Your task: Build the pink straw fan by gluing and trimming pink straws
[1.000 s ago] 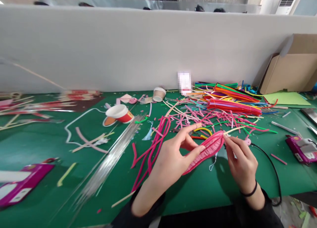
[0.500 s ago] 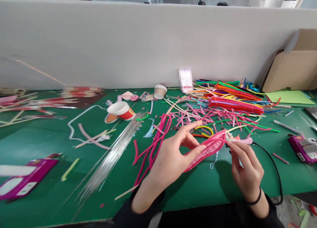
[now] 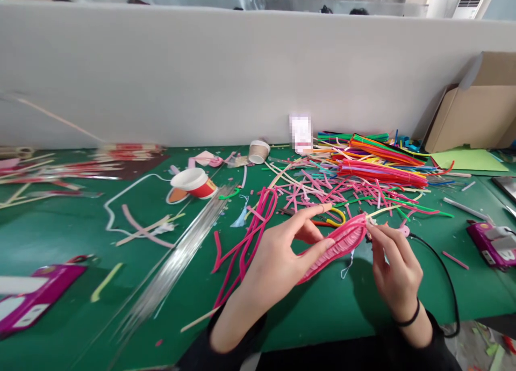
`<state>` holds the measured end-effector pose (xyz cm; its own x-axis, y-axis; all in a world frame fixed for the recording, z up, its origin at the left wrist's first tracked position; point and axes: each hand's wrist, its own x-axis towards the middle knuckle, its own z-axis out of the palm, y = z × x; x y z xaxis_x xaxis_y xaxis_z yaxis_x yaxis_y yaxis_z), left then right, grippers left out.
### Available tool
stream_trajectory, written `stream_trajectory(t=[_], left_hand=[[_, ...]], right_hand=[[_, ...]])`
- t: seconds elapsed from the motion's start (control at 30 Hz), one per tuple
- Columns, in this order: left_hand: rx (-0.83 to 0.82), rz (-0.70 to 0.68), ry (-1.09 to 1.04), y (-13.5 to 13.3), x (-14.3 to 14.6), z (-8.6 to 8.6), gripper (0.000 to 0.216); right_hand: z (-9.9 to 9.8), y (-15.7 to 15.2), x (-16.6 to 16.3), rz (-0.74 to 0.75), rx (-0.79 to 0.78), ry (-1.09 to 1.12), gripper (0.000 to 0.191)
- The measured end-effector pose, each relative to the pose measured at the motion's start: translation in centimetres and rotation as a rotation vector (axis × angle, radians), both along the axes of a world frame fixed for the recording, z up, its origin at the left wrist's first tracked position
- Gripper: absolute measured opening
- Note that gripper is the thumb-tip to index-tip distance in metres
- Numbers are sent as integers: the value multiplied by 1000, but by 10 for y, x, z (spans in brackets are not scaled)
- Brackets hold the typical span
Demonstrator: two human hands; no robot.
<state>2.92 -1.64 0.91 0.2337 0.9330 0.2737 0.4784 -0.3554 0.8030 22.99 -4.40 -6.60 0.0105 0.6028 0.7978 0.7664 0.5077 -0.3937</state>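
My left hand (image 3: 282,250) holds a pink petal shape (image 3: 342,243), made of bent fuzzy pipe cleaners, between thumb and fingers. At the petal's right tip, my right hand (image 3: 397,266) has its fingers closed in a pinch. Behind those fingers shows part of a pink-handled tool (image 3: 404,230) with a black cord (image 3: 445,271), mostly hidden. Yellow-and-orange-handled pliers or scissors (image 3: 337,218) lie just beyond the petal. Long deep-pink pipe cleaners (image 3: 264,209) rest left of my left hand. A pale loop of string (image 3: 347,267) lies below the petal.
Cut pink pieces (image 3: 318,191) and colourful pipe cleaner bundles (image 3: 382,172) cover the back right. Thin wires (image 3: 177,258), a paper cup (image 3: 201,184) and a blue tassel (image 3: 241,215) are at left. Purple power strips (image 3: 42,295) and a cardboard box (image 3: 471,110) flank the green table.
The petal's face has turned slightly toward me. My right hand has shifted a little at the tip, covering more of the pink-handled tool. The view has moved slightly.
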Motion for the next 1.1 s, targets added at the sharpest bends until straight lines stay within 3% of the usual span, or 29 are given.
stream_trajectory(t=[0.63,1.1], left_hand=[[-1,-51,129,-1,8,9,57],[255,70,204,-10,23,0,52]], right_hand=[[-3,7,0,-23,-14,-30,41],[0,3,5,31,-51,20,41]])
